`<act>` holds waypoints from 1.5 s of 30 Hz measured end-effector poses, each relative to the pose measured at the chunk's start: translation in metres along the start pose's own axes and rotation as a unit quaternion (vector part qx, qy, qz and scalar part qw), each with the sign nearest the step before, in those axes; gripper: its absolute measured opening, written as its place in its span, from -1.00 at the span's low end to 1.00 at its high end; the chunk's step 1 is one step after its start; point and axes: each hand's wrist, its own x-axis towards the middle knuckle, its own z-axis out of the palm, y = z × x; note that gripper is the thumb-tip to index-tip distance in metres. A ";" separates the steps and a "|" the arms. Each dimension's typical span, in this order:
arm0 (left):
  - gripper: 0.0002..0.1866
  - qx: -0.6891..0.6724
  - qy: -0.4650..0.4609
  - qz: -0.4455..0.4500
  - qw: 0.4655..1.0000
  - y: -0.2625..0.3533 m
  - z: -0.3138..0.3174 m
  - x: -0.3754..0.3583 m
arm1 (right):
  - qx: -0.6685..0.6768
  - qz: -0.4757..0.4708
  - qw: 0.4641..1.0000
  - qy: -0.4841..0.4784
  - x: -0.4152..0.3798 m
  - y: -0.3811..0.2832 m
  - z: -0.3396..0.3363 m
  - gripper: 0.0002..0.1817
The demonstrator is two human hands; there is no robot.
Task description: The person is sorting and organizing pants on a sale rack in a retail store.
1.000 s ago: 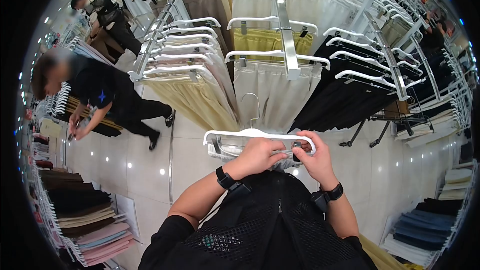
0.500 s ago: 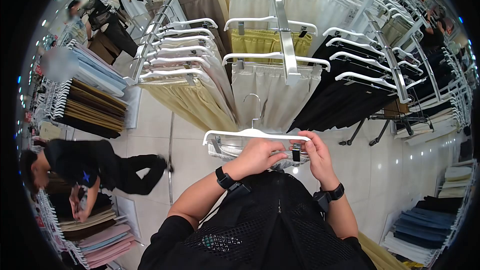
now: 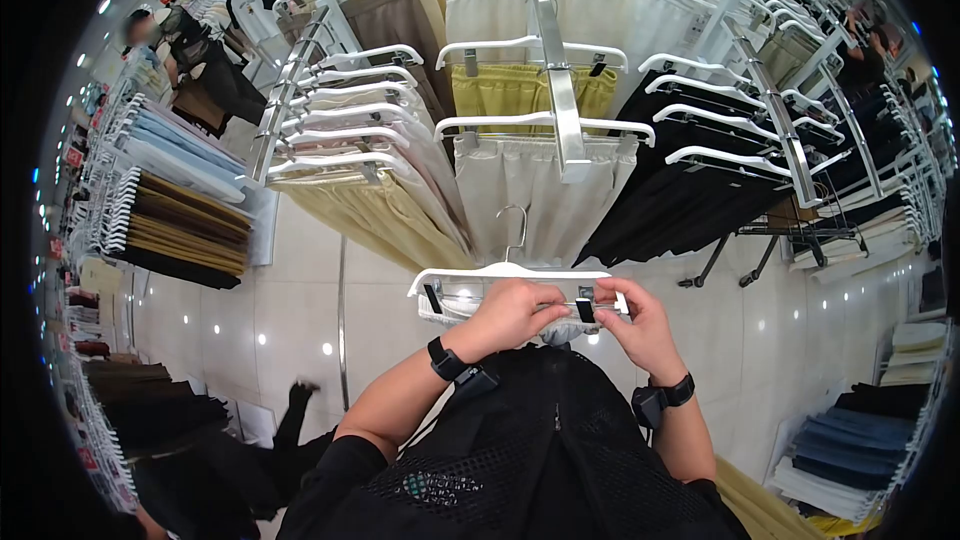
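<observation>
- My left hand [image 3: 512,312] is closed around the pale folded garment [image 3: 480,305] under the white clip hanger [image 3: 505,272].
- My right hand [image 3: 640,325] pinches the hanger's right black clip [image 3: 585,309], chest-high before the trouser rack [image 3: 560,100].

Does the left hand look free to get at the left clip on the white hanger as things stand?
Probably yes. The left clip hangs uncovered beside the left hand, with nothing between them. But that hand is pressing the pale garment against the white hanger, so it would need to let go first.
</observation>
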 end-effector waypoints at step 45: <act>-0.80 0.031 -0.070 -0.005 0.997 0.012 0.004 -0.012 | -0.129 0.091 0.986 -0.060 -0.006 -0.012 -0.005 -0.46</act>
